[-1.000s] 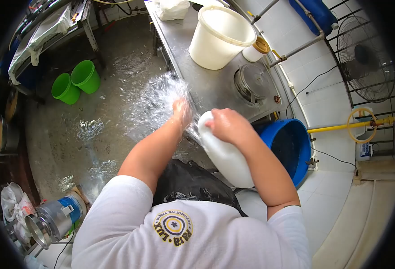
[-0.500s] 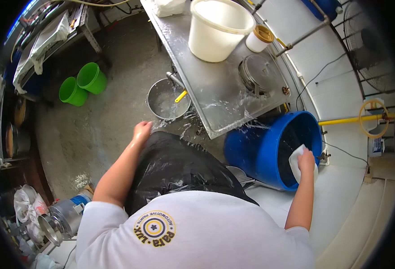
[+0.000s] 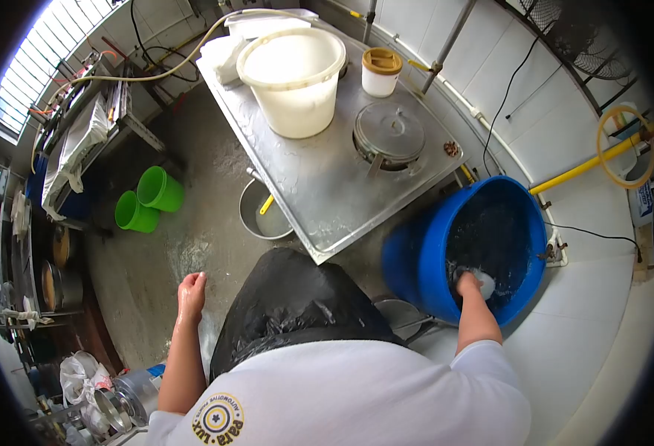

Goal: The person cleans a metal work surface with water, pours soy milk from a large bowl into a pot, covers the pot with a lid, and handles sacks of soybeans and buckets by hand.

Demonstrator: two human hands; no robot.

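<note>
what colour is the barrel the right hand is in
The barrel is blue; it shows best in the head view.

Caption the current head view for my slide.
Right hand holding a white container inside a blue barrel, left hand apparently empty.
</note>
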